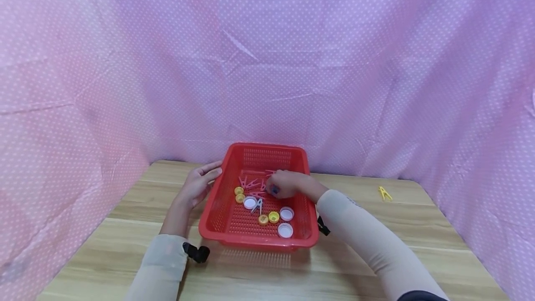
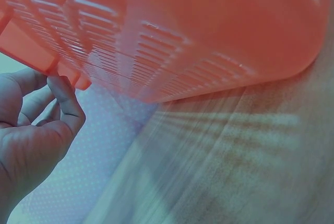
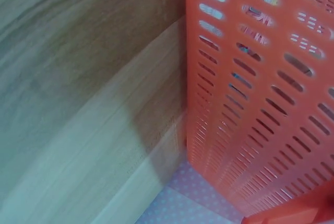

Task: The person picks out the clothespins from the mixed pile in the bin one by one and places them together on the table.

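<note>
1. Left hand [image 1: 198, 186]: pinching red basket [image 1: 259, 244] by its left rim, wrist outside; basket, mid-desk [image 1: 125, 226], could skid if that pinch slackens.
2. Pink clothespins [image 1: 252, 184], inside basket, bunched; legs might snag.
3. Right hand [image 1: 284, 184]: over right wall, knuckles up; blue item [image 1: 274, 189] there, can't tell if pinched. Sweeping could scatter caps [image 1: 285, 230].
4. Yellow clothespin [image 1: 384, 193]: on desk, well right; elbow swing might knock it.

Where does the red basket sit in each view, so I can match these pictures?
Head: red basket, below centre.
Left wrist: basket spans the upper part.
Right wrist: basket takes up the right side.
Shared landmark: the wooden tabletop, visible in all three.
</note>
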The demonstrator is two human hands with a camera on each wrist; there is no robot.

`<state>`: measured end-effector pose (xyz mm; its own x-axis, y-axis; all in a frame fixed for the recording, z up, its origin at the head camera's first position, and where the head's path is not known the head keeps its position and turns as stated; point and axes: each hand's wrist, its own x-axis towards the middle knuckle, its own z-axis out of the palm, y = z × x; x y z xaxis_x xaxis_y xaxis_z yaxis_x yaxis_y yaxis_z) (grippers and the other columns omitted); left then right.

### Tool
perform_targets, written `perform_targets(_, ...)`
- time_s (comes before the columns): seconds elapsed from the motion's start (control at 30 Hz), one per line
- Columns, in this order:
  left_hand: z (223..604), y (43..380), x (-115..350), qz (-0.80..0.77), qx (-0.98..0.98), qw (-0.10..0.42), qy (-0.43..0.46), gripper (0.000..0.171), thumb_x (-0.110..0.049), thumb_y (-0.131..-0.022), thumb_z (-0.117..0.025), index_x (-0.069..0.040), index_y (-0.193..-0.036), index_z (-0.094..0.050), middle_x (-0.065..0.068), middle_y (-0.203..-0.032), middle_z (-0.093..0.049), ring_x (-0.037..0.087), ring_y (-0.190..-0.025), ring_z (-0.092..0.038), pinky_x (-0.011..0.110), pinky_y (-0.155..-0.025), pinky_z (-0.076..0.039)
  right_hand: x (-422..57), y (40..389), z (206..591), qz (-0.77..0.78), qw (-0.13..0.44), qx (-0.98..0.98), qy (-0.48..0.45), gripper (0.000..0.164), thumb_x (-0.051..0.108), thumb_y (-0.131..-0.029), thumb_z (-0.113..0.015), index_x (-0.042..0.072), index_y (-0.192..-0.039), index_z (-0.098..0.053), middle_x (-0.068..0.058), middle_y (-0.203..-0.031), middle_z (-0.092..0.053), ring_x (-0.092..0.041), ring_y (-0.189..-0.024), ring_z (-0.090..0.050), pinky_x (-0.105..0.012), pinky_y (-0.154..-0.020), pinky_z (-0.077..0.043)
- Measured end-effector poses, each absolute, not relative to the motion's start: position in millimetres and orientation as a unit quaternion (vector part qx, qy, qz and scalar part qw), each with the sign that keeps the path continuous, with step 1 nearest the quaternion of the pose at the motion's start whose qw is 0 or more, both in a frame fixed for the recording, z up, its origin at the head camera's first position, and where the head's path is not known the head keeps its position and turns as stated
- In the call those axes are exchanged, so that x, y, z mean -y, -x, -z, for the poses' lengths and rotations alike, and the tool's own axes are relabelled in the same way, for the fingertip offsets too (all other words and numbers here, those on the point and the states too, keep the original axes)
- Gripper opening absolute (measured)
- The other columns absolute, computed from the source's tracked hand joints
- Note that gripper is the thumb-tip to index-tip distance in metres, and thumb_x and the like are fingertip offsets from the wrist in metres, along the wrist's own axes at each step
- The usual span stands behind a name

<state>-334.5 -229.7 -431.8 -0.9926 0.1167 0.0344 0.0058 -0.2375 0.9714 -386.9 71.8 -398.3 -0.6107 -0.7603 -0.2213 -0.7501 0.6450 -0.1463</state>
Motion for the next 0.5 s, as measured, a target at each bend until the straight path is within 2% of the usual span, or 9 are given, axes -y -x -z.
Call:
perform_targets(0.17, 431.2, 334.2, 229.8, -0.783, -0.619, 0.038, -0.046, 0.054, -0.008, -0.103, -0.061, 0.006, -0.152, -0.041, -0.001, -0.112, -0.071, 0.010, -0.095, -0.070, 0.027, -0.081, -0.061, -71.2, 386.2, 397.5, 0.026, 0.136, -0.904, 0.404, 0.031, 0.018, -0.090, -0.080, 0.017, -0.119, -0.069, 0.005, -0.096, -0.068, -0.012, -0.084, -0.064, -0.026, -0.078, -0.058)
perform_targets(0.3, 431.0, 333.9, 229.3, -0.780, -0.624, 0.036, -0.040, 0.054, -0.008, -0.102, -0.062, 0.005, -0.151, -0.043, 0.000, -0.113, -0.072, 0.011, -0.096, -0.071, 0.029, -0.081, -0.061, -70.8, 385.7, 397.6, 0.017, 0.139, -0.908, 0.394, 0.043, 0.019, -0.090, -0.080, 0.017, -0.131, -0.067, 0.003, -0.110, -0.070, -0.013, -0.096, -0.064, -0.034, -0.091, -0.059)
perform_targets(0.4, 431.0, 334.4, 229.2, -0.779, -0.625, 0.032, -0.036, 0.052, -0.008, -0.102, -0.062, 0.004, -0.150, -0.046, 0.001, -0.114, -0.072, 0.012, -0.096, -0.071, 0.029, -0.081, -0.062, -70.2, 385.3, 397.8, 0.008, 0.139, -0.909, 0.393, 0.047, 0.018, -0.091, -0.079, 0.018, -0.136, -0.066, 0.002, -0.119, -0.070, -0.013, -0.105, -0.064, -0.037, -0.098, -0.056)
perform_targets(0.5, 431.3, 335.2, 230.2, -0.778, -0.625, 0.033, -0.041, 0.052, -0.008, -0.103, -0.061, 0.005, -0.151, -0.044, 0.002, -0.115, -0.071, 0.011, -0.096, -0.071, 0.028, -0.081, -0.061, -70.0, 385.5, 398.2, 0.005, 0.134, -0.908, 0.397, 0.049, 0.019, -0.089, -0.081, 0.019, -0.136, -0.067, 0.003, -0.120, -0.070, -0.013, -0.107, -0.064, -0.037, -0.099, -0.056)
